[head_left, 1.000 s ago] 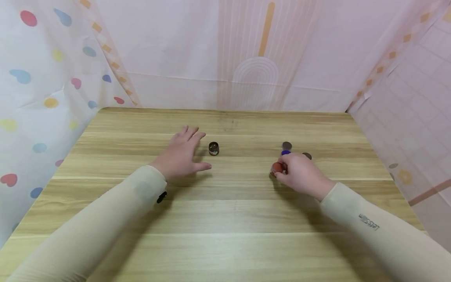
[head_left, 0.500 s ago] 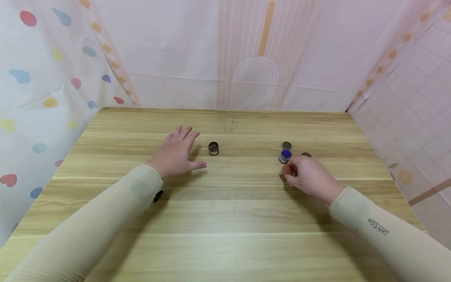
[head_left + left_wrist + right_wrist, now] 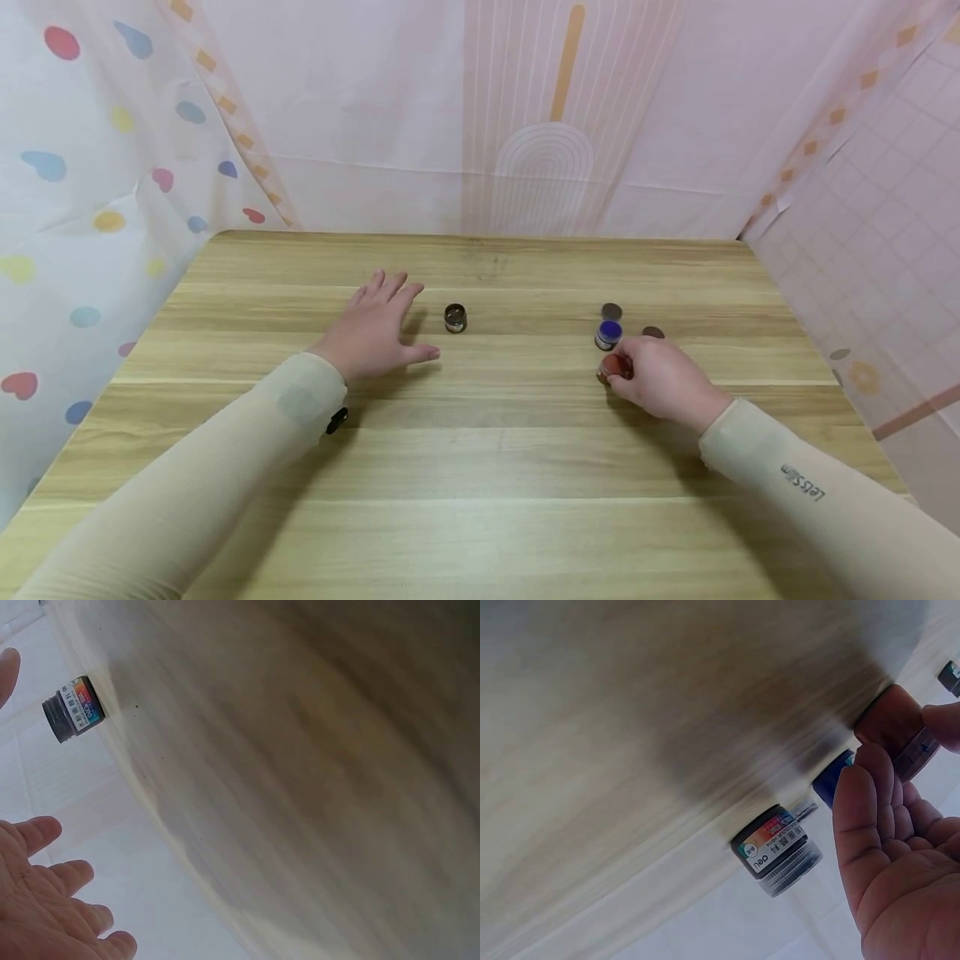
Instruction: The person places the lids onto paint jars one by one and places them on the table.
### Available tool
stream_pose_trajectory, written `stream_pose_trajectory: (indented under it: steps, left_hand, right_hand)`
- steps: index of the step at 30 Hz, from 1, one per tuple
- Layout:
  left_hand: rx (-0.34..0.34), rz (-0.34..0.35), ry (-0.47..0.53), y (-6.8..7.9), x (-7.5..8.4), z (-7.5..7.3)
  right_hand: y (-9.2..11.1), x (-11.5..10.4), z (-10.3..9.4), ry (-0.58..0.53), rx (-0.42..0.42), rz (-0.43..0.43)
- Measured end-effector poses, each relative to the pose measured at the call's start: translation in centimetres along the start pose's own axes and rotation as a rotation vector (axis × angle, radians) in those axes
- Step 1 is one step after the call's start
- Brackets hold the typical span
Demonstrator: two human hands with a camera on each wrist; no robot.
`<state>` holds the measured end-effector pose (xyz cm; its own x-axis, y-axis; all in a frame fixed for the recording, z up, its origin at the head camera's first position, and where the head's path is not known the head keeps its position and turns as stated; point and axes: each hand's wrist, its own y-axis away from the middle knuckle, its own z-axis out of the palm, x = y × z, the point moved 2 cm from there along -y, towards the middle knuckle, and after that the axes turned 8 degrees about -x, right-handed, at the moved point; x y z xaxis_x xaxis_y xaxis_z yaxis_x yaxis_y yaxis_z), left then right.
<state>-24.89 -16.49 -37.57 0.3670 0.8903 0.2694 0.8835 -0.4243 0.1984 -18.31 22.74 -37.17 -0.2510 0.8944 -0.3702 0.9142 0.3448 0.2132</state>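
Thumb and fingers of my right hand (image 3: pixel 663 379) pinch a small reddish-brown paint jar (image 3: pixel 613 367) with a clear screw cap. It is upright, its base right at the tabletop. A blue paint jar (image 3: pixel 608 335) stands just behind it, capped too. A dark capped paint jar (image 3: pixel 776 851) with a printed label shows in the right wrist view; in the head view my right hand partly covers it. My left hand (image 3: pixel 371 325) hovers with fingers spread, left of an uncapped dark paint jar (image 3: pixel 455 317), apart from it. That jar's threaded neck shows in the left wrist view.
A flat round piece (image 3: pixel 611 312), like a loose clear cap, lies behind the blue jar. The wood-grain table (image 3: pixel 480 467) meets a patterned cloth backdrop (image 3: pixel 360 108) at its back edge, with cloth at both sides.
My right hand has moved right and slightly toward me with the reddish-brown jar, uncovering the blue jar. My left hand has drawn back a little to the left, away from the uncapped jar.
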Motion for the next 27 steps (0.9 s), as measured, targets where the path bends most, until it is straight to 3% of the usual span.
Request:
stream_pose_trajectory:
  steps: [27]
  left_hand:
    - [-0.002, -0.008, -0.004, -0.03, -0.07, 0.31]
  right_hand:
    - [0.01, -0.29, -0.05, 0.012, -0.012, 0.047]
